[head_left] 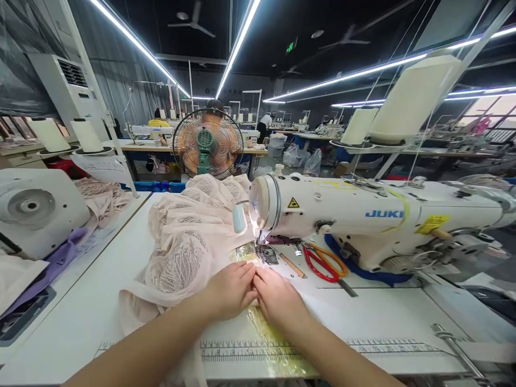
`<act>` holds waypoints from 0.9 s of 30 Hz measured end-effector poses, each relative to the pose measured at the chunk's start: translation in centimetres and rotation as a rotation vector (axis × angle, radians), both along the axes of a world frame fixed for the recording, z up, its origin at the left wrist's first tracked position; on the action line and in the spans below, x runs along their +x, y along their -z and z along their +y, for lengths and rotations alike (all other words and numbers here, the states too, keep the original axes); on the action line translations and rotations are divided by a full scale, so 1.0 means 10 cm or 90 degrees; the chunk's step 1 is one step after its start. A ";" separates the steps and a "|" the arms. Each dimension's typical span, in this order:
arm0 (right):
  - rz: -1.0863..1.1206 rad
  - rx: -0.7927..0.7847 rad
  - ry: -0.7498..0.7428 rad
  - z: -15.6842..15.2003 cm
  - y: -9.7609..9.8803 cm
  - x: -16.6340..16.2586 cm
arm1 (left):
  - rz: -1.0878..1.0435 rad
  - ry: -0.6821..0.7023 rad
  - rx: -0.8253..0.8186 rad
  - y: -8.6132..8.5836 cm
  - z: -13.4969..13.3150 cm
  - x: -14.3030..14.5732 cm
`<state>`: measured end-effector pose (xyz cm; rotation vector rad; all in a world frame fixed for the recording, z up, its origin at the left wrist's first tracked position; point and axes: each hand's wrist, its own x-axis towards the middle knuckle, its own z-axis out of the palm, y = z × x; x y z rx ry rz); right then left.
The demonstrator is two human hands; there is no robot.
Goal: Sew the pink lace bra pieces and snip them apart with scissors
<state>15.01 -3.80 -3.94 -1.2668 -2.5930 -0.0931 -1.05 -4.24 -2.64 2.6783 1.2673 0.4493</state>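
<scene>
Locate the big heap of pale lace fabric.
In the head view, left of centre: the lace heap lies on the white table, left of the near JUKI machine, beside the left hand.

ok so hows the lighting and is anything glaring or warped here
In the head view, the ceiling tubes burn near white; in the head view, a bright glow sits at the left end of the sewing machine, just beyond the fingers; in the head view, the shiny yellow strip catches glare, and the large thread cone leans, probably from wide-angle distortion.
</scene>
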 end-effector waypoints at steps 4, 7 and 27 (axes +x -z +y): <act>0.023 0.002 -0.040 -0.02 0.11 0.13 | 0.034 0.004 0.009 0.09 0.18 -0.08; 0.046 0.033 -0.080 -0.09 0.18 0.24 | 0.030 0.013 0.003 0.02 0.24 -0.08; 0.007 0.135 -0.072 -0.33 0.15 0.50 | 0.063 0.036 -0.018 0.00 0.38 0.04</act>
